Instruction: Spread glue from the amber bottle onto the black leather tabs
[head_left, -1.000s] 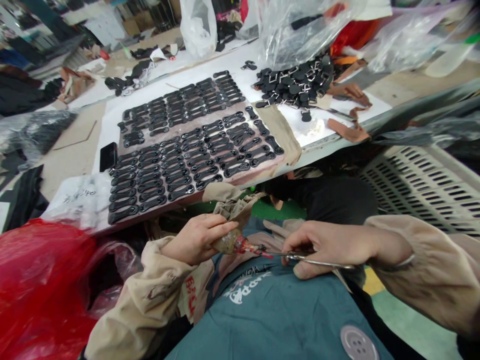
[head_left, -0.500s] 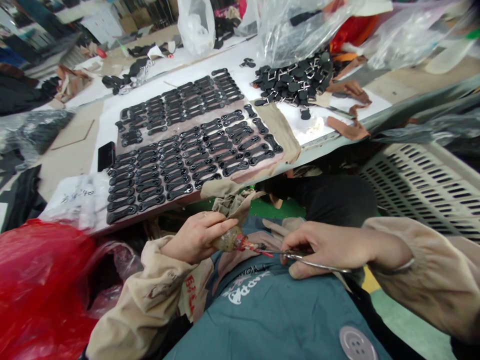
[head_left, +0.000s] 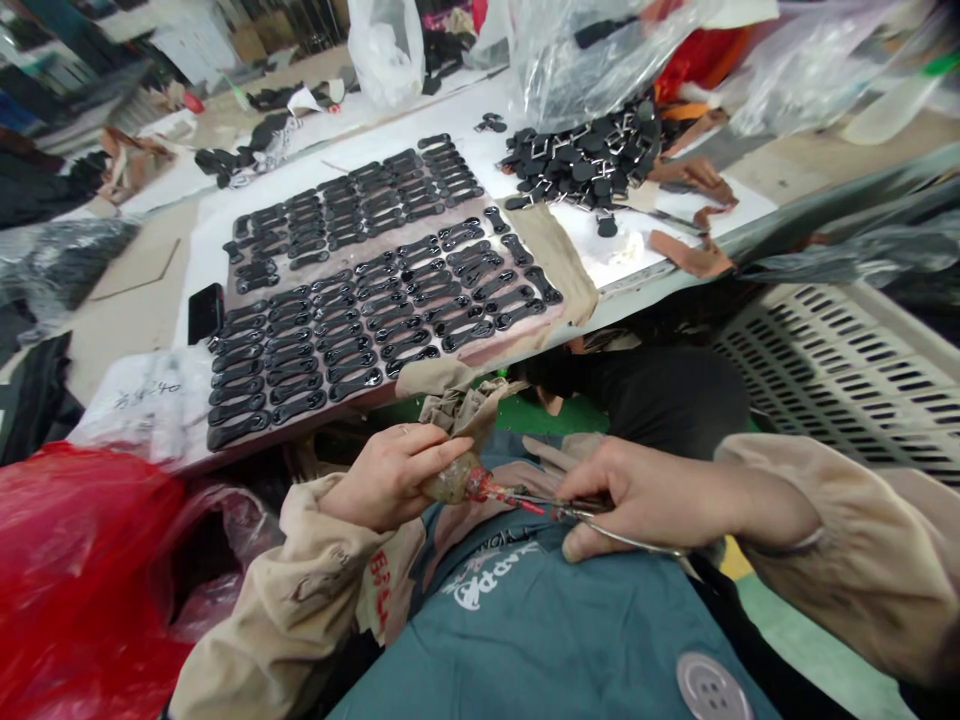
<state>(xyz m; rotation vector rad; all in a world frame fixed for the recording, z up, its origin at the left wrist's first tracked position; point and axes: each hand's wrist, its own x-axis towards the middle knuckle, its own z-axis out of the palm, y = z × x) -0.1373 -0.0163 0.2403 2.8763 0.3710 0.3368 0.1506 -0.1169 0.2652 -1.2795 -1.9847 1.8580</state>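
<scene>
White-covered worktable [head_left: 600,262] is spreading across the upper view, with a board [head_left: 360,250] at 10 o'clock bearing rows of glossy black strips [head_left: 300,405]. At 1 o'clock, black tabs with metal buckles [head_left: 589,160] are lying in a heap; at 9 o'clock, 1 phone [head_left: 205,313] is resting beside the board. Red plastic bag [head_left: 82,560] is filling 8 o'clock, and a slatted crate [head_left: 847,370] is standing at 3 o'clock.

Over a teal apron [head_left: 562,620], 2 hands are working near 6 o'clock. At 7 o'clock the left hand [head_left: 397,475] is closing its fingers around a brownish lump [head_left: 452,478], whose red-crusted end is pointing toward 4 o'clock. At 4 o'clock the right hand [head_left: 637,495] is gripping a slim metal tool [head_left: 570,512] narrowly, its tip reaching toward that end; whether they are touching, I cannot tell
</scene>
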